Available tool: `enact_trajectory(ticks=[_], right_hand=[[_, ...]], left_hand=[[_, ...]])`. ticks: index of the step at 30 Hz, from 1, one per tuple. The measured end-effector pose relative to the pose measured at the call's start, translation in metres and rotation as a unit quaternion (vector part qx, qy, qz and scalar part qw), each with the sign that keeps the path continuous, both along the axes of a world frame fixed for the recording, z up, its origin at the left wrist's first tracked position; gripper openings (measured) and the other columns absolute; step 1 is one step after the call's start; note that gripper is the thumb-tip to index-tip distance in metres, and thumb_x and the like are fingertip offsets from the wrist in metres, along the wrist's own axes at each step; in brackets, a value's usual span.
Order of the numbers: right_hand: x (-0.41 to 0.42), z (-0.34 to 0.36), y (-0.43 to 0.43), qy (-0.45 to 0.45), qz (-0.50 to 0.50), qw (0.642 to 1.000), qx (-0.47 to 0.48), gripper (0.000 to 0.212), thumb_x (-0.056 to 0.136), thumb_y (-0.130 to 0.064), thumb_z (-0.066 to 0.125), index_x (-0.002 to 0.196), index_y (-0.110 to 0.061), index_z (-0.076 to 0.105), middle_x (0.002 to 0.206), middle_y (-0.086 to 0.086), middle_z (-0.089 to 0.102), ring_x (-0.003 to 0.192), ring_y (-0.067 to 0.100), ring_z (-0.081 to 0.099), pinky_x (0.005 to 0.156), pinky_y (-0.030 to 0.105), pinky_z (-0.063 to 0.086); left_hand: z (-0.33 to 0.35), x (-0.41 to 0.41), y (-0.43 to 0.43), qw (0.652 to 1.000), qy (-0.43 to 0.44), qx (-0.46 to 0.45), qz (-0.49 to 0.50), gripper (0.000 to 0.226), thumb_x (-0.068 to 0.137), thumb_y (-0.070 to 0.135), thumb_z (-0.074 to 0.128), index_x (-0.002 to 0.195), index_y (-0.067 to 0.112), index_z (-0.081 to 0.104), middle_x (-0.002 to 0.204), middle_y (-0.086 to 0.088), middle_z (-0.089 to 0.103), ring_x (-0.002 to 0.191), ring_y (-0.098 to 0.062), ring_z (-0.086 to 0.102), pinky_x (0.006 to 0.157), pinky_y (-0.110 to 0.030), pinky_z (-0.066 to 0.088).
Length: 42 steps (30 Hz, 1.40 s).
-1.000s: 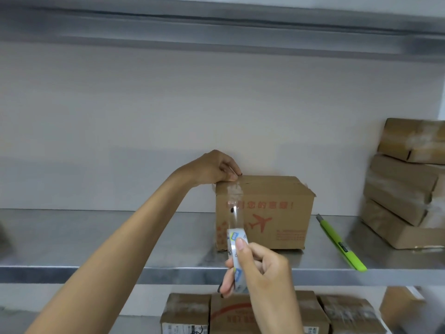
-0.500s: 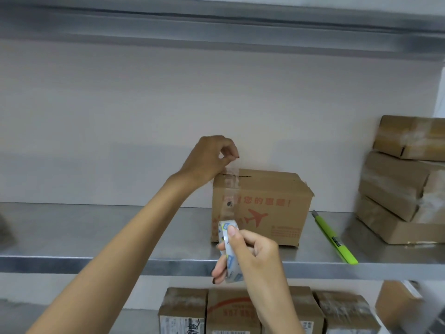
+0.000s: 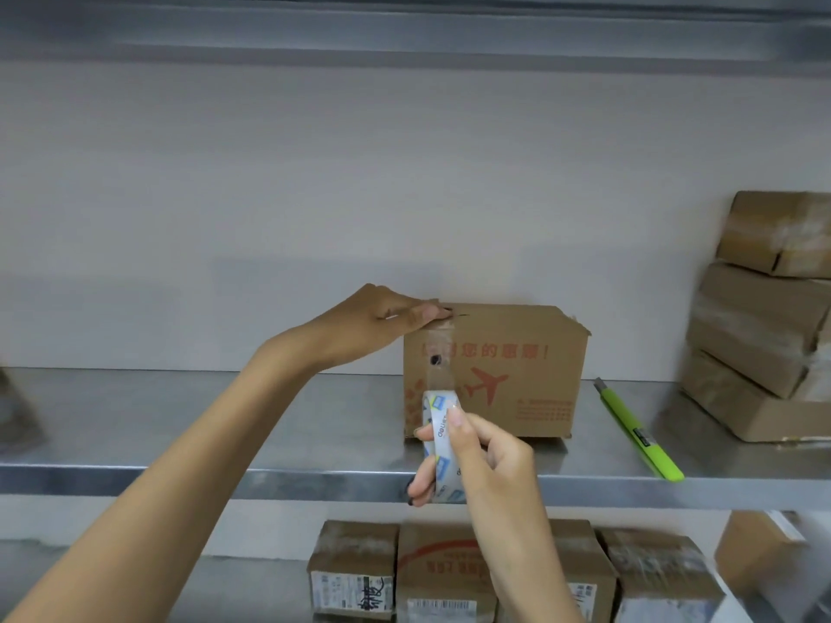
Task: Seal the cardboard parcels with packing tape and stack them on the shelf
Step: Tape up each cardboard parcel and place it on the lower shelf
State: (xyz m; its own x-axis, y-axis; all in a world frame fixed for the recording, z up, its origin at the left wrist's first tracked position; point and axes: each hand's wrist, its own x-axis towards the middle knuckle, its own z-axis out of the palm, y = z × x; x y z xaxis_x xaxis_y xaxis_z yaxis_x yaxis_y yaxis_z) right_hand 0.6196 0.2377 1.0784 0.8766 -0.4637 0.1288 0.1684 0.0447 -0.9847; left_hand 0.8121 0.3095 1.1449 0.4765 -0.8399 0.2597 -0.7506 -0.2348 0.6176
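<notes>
A brown cardboard parcel [image 3: 508,366] with a red airplane print stands on the metal shelf [image 3: 180,424]. My left hand [image 3: 382,319] lies flat on the parcel's top left corner, its fingers pressing the tape end down. A strip of clear tape [image 3: 443,353] runs from that corner down the parcel's front to the tape roll [image 3: 443,447]. My right hand [image 3: 476,456] grips the roll in front of the parcel's lower left part, near the shelf's front edge.
A green utility knife [image 3: 638,431] lies on the shelf right of the parcel. Taped parcels [image 3: 764,317] are stacked at the far right. Several more parcels [image 3: 355,568] sit on the lower shelf. Another shelf [image 3: 404,33] runs overhead.
My left hand lifted from the corner, then came down flat on it, pressing the tape. My right hand with the roll stayed in front of the parcel's lower left.
</notes>
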Motion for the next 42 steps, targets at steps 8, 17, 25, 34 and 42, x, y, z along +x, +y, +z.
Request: enact_trajectory(ticks=[8,17,25,34,42], right_hand=[[-0.011,-0.009,0.004,-0.005,0.001,1.0,-0.023,0.03,0.101,-0.025,0.04,0.094,-0.013,0.067,0.061,0.009,0.068,0.058,0.013,0.064,0.07,0.015,0.05],[-0.012,-0.006,0.003,-0.003,0.003,1.0,-0.018,0.031,0.102,-0.025,0.039,0.094,-0.011,0.065,0.063,0.01,0.069,0.059,0.013,0.063,0.068,0.021,0.051],[-0.019,-0.005,0.004,-0.001,-0.022,0.997,-0.078,0.021,0.1,-0.025,0.044,0.095,-0.017,0.063,0.07,0.003,0.072,0.054,0.009,0.05,0.061,0.007,0.041],[-0.036,0.025,-0.022,-0.029,-0.054,0.986,-0.155,0.015,0.095,-0.018,0.055,0.089,-0.022,0.069,0.057,0.003,0.063,0.052,0.011,0.055,0.058,0.02,0.048],[-0.046,0.079,-0.042,-0.035,-0.011,0.965,-0.259,0.032,0.094,-0.023,0.056,0.064,-0.02,0.067,0.047,0.005,0.052,0.042,0.015,0.045,0.048,0.018,0.041]], left_hand=[[-0.008,0.001,0.019,0.994,-0.04,0.091,-0.044,0.065,0.086,0.048,0.066,0.143,0.049,0.035,0.153,0.031,0.024,0.138,0.016,0.017,0.118,-0.022,0.014],[-0.016,0.0,0.014,0.992,-0.071,0.094,-0.056,0.09,0.081,0.023,0.077,0.149,0.043,0.022,0.151,0.037,0.011,0.141,0.013,-0.002,0.115,-0.017,0.009],[-0.035,0.004,0.005,0.998,-0.055,-0.003,-0.028,0.082,0.08,0.022,0.078,0.146,0.039,0.032,0.151,0.026,0.025,0.145,0.001,0.009,0.111,-0.029,0.032],[-0.013,-0.014,0.013,0.962,-0.266,0.04,0.052,0.076,0.069,0.059,0.075,0.134,0.035,0.045,0.122,0.021,0.049,0.099,-0.013,0.049,0.085,-0.029,0.042],[-0.005,-0.049,0.016,0.906,-0.38,0.102,0.156,0.083,0.064,0.087,0.028,0.117,0.026,0.048,0.111,0.011,0.061,0.082,-0.025,0.059,0.065,-0.032,0.037]])
